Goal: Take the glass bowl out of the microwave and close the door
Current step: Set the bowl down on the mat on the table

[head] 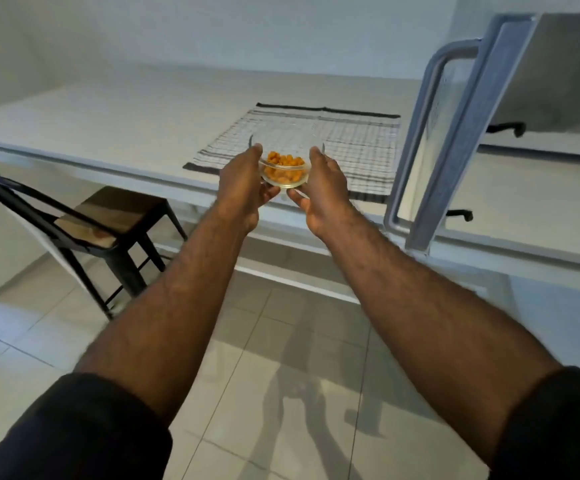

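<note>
The left grip [243,187] and right grip [323,188] clasp the bowl [283,168] from either side, holding it in the air over the near edge of the cloth [357,147] on the surface [108,123]. Best lowered level onto the cloth, then released; the door [454,133] at right stands open.

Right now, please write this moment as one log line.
bowl: held by left hand and right hand | over: cloth | microwave door: open
</note>
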Available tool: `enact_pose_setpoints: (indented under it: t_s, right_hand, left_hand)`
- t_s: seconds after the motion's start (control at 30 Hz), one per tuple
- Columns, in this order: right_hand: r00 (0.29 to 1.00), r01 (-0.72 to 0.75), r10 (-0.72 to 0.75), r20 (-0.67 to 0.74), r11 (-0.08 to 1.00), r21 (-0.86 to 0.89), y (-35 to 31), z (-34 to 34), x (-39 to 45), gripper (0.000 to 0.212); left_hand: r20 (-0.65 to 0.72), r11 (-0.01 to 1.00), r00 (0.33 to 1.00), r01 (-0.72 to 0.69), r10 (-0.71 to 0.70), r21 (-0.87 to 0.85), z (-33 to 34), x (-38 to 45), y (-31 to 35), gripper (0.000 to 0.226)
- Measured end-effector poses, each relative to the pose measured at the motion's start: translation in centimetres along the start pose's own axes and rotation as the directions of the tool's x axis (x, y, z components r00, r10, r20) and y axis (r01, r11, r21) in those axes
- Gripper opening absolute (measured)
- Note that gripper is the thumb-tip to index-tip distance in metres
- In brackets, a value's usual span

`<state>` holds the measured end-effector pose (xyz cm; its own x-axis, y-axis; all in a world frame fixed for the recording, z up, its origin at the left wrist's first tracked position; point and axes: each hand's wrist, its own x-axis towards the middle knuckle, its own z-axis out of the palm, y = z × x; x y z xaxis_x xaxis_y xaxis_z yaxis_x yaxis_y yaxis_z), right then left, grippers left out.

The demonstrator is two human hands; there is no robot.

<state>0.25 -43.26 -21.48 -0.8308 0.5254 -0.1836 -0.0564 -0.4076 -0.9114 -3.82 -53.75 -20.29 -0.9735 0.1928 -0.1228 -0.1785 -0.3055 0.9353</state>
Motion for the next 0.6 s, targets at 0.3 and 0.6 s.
enact_pose_setpoints:
  t_s: [0.3, 0.6]
  right_hand:
    - [0.983, 0.029, -0.036, -0.181, 0.999, -0.042, -1.0, 2.8, 8.7, 0.041]
    - [0.965, -0.011, -0.040, -0.259, 0.981, -0.192, -0.5, 2.3, 11.9, 0.032]
  left_hand:
    - [-0.031, 0.993, 0.999, 0.013, -0.009, 0.117, 4.0, 9.9, 0.2, 0.023]
    - [-0.094, 0.962, 0.993, 0.088, -0.066, 0.259, 4.5, 14.0, -1.7, 0.035]
